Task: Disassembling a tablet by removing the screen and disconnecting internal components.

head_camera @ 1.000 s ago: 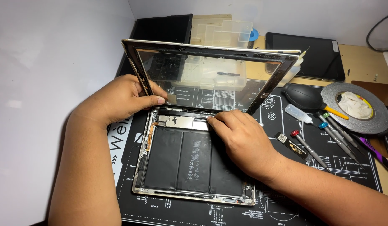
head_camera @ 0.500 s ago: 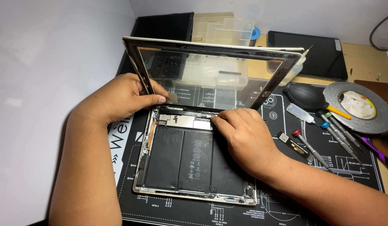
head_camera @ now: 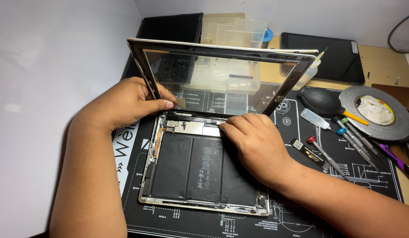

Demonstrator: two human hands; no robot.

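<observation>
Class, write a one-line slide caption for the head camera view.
Left hand props up a tablet's glass front panel while right hand fingertips work at the top of the opened tablet body.

An opened tablet body (head_camera: 200,169) lies flat on the black work mat near the table's left edge, its black battery cells and a silver shield plate along its far side exposed. Its glass front panel (head_camera: 222,75), black-framed and clear, stands tilted up from the body's far edge, hinged open towards the table's back edge.
</observation>
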